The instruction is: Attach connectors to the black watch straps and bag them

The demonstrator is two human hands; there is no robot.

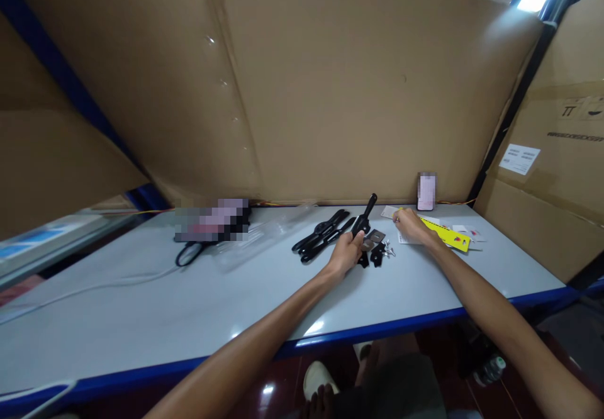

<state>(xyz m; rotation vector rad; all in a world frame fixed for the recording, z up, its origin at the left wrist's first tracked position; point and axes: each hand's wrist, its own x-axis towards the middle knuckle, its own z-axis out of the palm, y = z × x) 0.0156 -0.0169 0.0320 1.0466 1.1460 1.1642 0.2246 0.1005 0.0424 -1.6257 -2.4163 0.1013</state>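
My left hand (346,252) is closed round a black handle-like part (366,214) that sticks up and away from it. Just right of that hand lie a small grey metal plate (376,238), small black pieces (377,255) and a few screws (389,250). Black curved parts (321,235) lie in a pile to its left. My right hand (411,225) rests fingers-down on a white paper sheet (403,238), beside a yellow strip (448,234). Its fingers are curled; I cannot make out anything in them.
The white table (189,306) has a blue front edge. A large cardboard sheet (330,92) stands behind it and cardboard boxes (552,173) at the right. A clear plastic bag (264,233), a black cable (189,254) and a phone (426,191) lie at the back.
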